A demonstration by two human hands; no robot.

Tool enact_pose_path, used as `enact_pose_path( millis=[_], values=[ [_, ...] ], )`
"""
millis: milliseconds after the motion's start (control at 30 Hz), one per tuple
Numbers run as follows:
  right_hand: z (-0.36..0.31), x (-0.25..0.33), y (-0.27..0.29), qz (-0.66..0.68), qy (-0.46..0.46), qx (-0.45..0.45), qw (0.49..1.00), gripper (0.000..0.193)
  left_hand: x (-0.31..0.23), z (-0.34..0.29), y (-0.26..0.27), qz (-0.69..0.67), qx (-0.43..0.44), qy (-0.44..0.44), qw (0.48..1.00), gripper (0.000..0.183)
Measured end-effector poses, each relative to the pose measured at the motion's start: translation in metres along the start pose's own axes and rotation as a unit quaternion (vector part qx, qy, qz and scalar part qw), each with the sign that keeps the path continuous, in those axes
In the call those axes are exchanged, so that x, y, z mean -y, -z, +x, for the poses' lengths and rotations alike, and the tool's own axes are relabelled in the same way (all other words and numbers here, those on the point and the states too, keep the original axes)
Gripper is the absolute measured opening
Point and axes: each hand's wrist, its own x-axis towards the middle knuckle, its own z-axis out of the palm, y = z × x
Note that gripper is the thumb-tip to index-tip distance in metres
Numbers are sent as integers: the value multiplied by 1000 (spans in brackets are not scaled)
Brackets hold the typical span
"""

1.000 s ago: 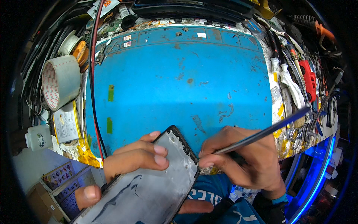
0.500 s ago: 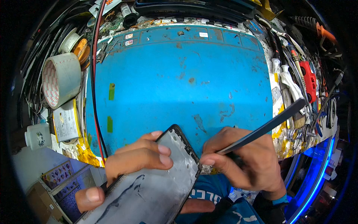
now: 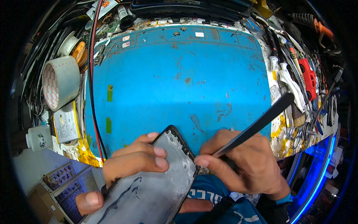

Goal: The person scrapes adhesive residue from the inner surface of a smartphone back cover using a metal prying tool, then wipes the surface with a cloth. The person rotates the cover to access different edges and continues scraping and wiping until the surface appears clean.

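My left hand [image 3: 136,160] grips a black-edged phone frame [image 3: 154,188], tilted, near the mat's front edge. Two fingers lie across its grey, smeared inner face, where dark streaks and white residue show. In my right hand [image 3: 246,164] is a pair of dark tweezers [image 3: 257,123], pinched between thumb and forefinger with the wide end pointing up and to the right. The thumb and forefinger meet at the phone frame's right edge, next to its upper corner. Their grip hides the tweezers' tips.
A stained blue work mat [image 3: 160,82] spreads beyond the hands. On the left stand a large tape roll [image 3: 61,82], a boxed battery-like pack [image 3: 67,125] and a red-black cable [image 3: 92,93]. Hand tools and a red toy-like car [image 3: 307,78] crowd the right side.
The tweezers' wide end has swung slightly left and down. My right hand has shifted a little along the phone frame's edge. The left hand keeps its hold.
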Motion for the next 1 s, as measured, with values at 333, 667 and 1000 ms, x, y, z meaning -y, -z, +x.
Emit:
enact_pose_path(
  millis=[333, 667, 1000],
  values=[
    [0, -2, 4, 21, 28, 29, 999, 9, 3, -3, -7, 4, -21, -17, 1000, 73],
    [-4, -4, 0, -39, 49, 13, 998, 10, 1, -4, -17, 15, -54, -36, 998, 70],
    [-6, -12, 5, 23, 102, -211, 972, 7, 39, 7, -39, -61, -126, -381, 914, 58]
  ],
)
